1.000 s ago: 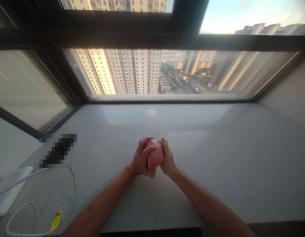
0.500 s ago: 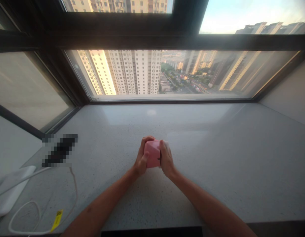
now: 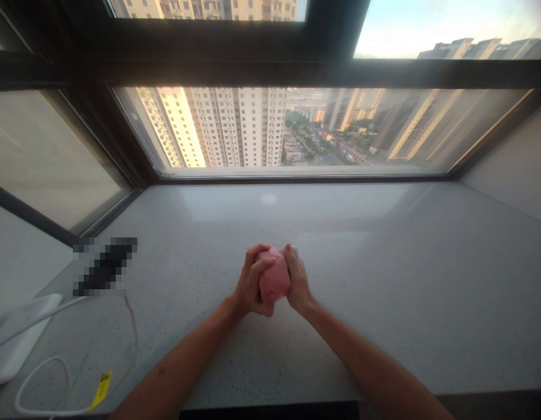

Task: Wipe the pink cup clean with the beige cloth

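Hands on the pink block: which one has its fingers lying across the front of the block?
The left hand: its fingers curl over the front of the pink block, while the right hand presses only against the block's right side.

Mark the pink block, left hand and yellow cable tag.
pink block point(image 3: 274, 277): head view, on its visible face.
left hand point(image 3: 252, 281): head view, on the back of the hand.
yellow cable tag point(image 3: 101, 391): head view, on the middle of the tag.

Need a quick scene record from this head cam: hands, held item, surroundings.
left hand: wrapped around pink object
right hand: pressed against its other side
surface: speckled grey stone sill
nearby: white flat device, white cable, yellow tag, pixelated item
outside: high-rise towers
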The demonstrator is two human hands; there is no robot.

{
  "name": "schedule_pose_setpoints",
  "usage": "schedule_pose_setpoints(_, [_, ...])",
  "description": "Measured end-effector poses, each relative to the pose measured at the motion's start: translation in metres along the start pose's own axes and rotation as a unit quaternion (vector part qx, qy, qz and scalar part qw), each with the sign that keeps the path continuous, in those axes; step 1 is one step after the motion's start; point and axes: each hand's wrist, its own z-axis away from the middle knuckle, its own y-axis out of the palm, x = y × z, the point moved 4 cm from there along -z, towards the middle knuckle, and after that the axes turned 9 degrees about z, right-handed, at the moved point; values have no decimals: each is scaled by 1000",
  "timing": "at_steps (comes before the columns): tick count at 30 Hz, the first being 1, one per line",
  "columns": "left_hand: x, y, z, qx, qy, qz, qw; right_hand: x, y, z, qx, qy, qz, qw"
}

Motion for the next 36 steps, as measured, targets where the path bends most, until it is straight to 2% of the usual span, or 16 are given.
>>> schedule_pose_setpoints(1, [-1,0,0,8,6,-6,1000,0,0,0,-15,2,-9,1000])
schedule_pose_setpoints(2, [1,0,-1,7,-16,14,1000,1,0,1,-19,1,-13,1000])
schedule_pose_setpoints(5, [9,4,0,-25,-151,149,977,0,3,4,7,-17,4,1000])
schedule_pose_setpoints(7, [11,9,2,-38,-192,205,959,-2,3,4,16,-31,14,999])
schedule_pose_setpoints(12, [12,9,5,-52,-183,183,964,-9,3,3,16,4,-2,1000])
schedule_pose_setpoints(18, [13,8,11,-21,-224,166,960,-16,1,0,-28,28,-48,998])
schedule_pose_setpoints(20, [13,5,9,8,-203,149,968,-21,0,-5,-46,39,-97,993])
schedule_pose_setpoints(22, [13,1,5,72,-149,107,980,-27,-1,-12,-35,79,-164,983])
schedule_pose_setpoints(24, [15,-3,1,158,-83,36,983,-33,2,-18,15,140,-230,963])
schedule_pose_setpoints(26, [19,-8,-1,216,-33,-39,975,-37,4,-22,77,199,-274,938])
schedule_pose_setpoints(29, [23,-13,-2,247,3,-116,962,-41,6,-24,133,263,-304,906])
schedule_pose_setpoints(31, [24,-15,-2,266,10,-146,953,-44,6,-25,145,281,-309,897])
schedule_pose_setpoints(33, [22,-17,-3,280,15,-161,946,-46,5,-25,144,278,-308,898])
schedule_pose_setpoints(36, [19,-20,-5,274,28,-159,948,-47,4,-26,128,256,-299,910])
